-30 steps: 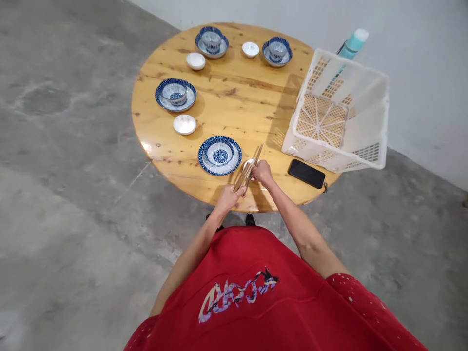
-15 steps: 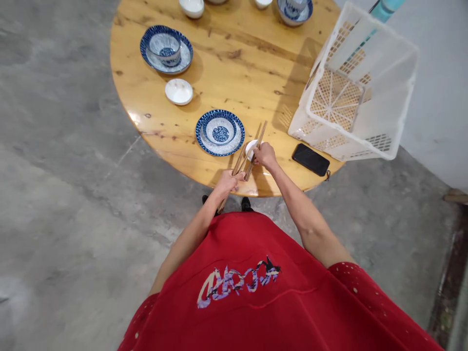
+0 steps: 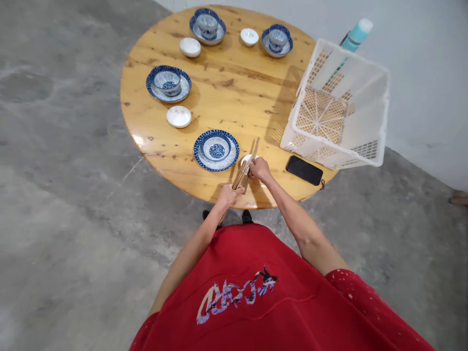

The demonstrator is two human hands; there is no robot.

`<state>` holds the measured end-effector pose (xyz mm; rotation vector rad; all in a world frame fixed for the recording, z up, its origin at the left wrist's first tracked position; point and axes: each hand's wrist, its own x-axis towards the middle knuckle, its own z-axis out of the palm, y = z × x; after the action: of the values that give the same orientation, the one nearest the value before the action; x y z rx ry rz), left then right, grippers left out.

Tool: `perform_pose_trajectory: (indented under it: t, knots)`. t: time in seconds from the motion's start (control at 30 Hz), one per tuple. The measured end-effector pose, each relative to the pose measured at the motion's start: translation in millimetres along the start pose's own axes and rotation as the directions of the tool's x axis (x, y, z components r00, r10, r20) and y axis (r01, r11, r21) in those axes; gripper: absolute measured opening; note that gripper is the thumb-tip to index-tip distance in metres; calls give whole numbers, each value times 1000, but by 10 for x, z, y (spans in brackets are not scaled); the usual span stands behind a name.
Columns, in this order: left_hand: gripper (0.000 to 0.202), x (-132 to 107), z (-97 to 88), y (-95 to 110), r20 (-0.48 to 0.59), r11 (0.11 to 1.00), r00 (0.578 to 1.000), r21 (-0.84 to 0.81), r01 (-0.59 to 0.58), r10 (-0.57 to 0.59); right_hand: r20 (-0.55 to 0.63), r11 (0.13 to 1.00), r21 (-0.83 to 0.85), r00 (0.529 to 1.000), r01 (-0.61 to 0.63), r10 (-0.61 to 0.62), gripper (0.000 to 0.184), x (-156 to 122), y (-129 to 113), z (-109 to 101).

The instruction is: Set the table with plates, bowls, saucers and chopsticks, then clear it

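My left hand [image 3: 227, 196] is closed round the lower ends of several wooden chopsticks [image 3: 245, 165] at the near edge of the round wooden table [image 3: 234, 87]. My right hand [image 3: 259, 169] pinches some of those chopsticks a little higher up, over a small white dish [image 3: 247, 159] that is partly hidden beneath it. Just left of the hands a blue-patterned bowl sits on a matching plate [image 3: 216, 149].
A black phone [image 3: 304, 170] lies right of my hands, beside a white plastic basket [image 3: 338, 109] with a teal bottle [image 3: 355, 36] behind it. Three more blue bowl-and-plate sets [image 3: 168, 83] and small white dishes [image 3: 179, 116] stand around the table. Concrete floor surrounds it.
Only the camera view shifted, dipping down and coming back up. Both hands have kept hold of the chopsticks at the same spot over the small white dish.
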<state>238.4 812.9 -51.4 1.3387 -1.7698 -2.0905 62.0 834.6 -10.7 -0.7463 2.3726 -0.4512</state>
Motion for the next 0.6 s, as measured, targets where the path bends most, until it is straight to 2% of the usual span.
perform_pose_trajectory:
  t: [0.4, 0.6]
  knots:
    - [22, -12, -53, 20, -9, 998, 1000, 55, -11, 12, 11, 1000, -4, 1000, -4, 4, 39, 32, 29, 27]
    - [22, -14, -69, 14, -11, 999, 1000, 42, -16, 16, 28, 990, 128, 998, -56, 53, 33, 61, 51, 55]
